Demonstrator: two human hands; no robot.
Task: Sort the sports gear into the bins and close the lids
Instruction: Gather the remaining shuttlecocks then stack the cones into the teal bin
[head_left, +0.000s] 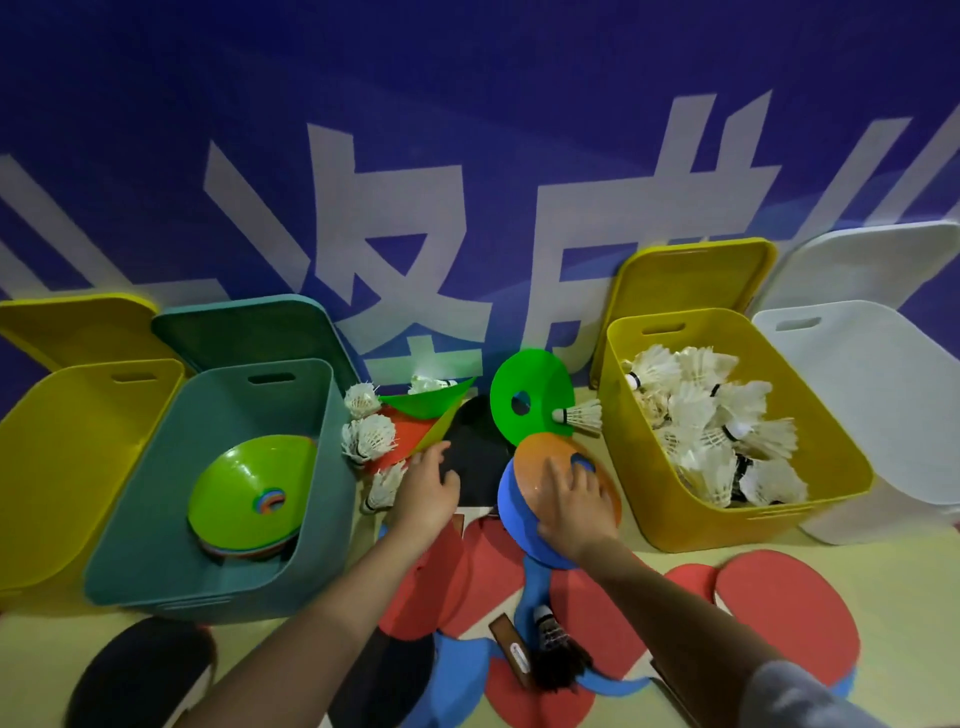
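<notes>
My right hand (571, 512) grips an orange disc cone (540, 460) stacked on a blue one (511, 506), tilted up above the floor. My left hand (428, 491) reaches toward the edge of a yellow-green cone (439, 428) lying over a red one (402, 434); whether it grips is unclear. A bright green cone (540, 382) stands tilted behind. The teal bin (322, 493) holds a stack of cones topped by a green one (244, 483). White shuttlecocks (711, 421) fill the yellow bin (649, 499).
An open yellow bin (67, 441) stands far left and a white bin (883, 395) far right, all lids up against the blue wall. Loose shuttlecocks (369, 436) lie beside the teal bin. Red, black and blue paddles (789, 613) and a dark shuttlecock (553, 649) cover the near floor.
</notes>
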